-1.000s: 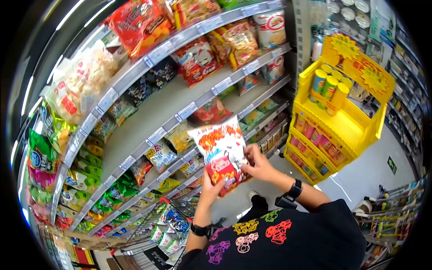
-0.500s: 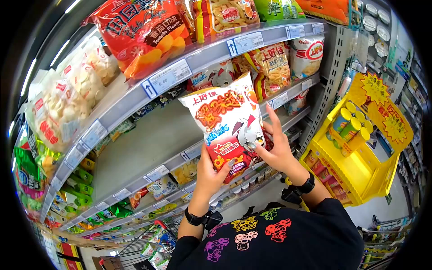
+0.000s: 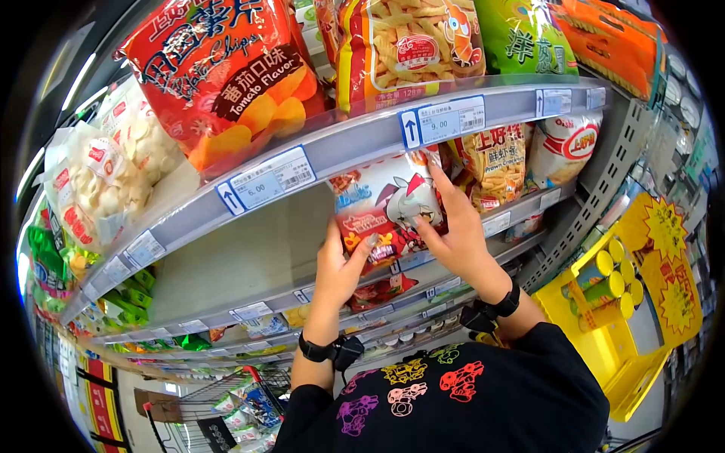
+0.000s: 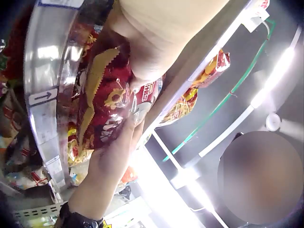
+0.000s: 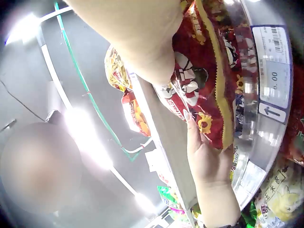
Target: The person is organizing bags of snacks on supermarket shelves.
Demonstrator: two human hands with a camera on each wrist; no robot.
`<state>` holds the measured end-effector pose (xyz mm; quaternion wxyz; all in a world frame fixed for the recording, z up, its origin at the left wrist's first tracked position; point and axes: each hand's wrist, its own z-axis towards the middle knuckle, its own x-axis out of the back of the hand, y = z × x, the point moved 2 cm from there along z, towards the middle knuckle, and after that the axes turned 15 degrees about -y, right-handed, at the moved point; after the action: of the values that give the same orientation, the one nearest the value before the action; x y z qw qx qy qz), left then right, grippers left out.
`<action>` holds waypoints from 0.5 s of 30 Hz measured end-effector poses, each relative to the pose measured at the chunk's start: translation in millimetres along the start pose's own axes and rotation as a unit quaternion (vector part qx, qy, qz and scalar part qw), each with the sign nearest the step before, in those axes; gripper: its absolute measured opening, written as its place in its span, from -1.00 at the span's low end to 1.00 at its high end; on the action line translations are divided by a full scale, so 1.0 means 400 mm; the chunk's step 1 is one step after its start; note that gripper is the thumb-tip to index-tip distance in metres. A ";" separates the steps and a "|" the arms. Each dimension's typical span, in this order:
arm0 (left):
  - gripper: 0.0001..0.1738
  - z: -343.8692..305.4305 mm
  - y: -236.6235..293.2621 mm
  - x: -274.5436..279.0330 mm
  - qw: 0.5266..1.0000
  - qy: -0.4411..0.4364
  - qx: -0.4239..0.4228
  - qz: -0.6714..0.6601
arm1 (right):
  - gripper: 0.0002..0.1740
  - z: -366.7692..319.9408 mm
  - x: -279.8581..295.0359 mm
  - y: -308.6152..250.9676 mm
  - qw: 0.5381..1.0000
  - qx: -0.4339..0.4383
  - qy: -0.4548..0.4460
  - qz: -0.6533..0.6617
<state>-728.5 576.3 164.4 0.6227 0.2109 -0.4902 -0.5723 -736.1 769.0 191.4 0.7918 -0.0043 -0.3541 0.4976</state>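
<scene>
A red and white snack bag (image 3: pixel 396 208) with a cartoon character on its front is held between both hands at the second shelf, its top hidden behind the top shelf's edge. My left hand (image 3: pixel 338 264) grips the lower left side, thumb on the front. On the right side, my right hand (image 3: pixel 458 230) holds the bag with its thumb across the front and fingers along the edge. In the left wrist view the bag's zigzag-cut bottom seam (image 4: pixel 97 85) shows. The right wrist view has the left thumb pressed on the bag (image 5: pixel 204 102).
Above the hands runs the top shelf edge (image 3: pixel 362 130) with price tags, carrying a red potato chip bag (image 3: pixel 234 83). Prawn cracker bags (image 3: pixel 495 166) stand just right of the right hand. A yellow display stand (image 3: pixel 604 340) is at the right, a shopping cart (image 3: pixel 200 404) at lower left.
The hands have carried the snack bag up to the shelves and in under the top shelf's edge. The view has come closer to the shelves. Both hands keep their hold.
</scene>
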 end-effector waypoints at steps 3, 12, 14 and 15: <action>-0.30 0.037 -0.038 0.003 1.000 0.004 -0.009 -0.005 | -0.21 0.020 -0.009 0.032 1.000 -0.011 -0.016 0.015; -0.30 0.068 -0.086 -0.002 0.988 -0.021 -0.022 0.150 | -0.21 -0.001 -0.065 0.117 0.999 0.002 0.002 -0.049; -0.34 0.067 -0.101 0.000 0.982 -0.006 -0.042 0.183 | -0.21 -0.015 -0.073 0.118 0.999 0.008 0.008 -0.053; -0.35 0.067 -0.102 0.001 0.984 -0.006 -0.039 0.174 | -0.21 -0.022 -0.079 0.120 0.998 0.008 0.012 -0.054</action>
<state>-772.0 573.5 142.4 0.7178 0.0943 -0.5000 -0.4752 -776.8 771.4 150.1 0.8219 0.0150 -0.3403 0.4565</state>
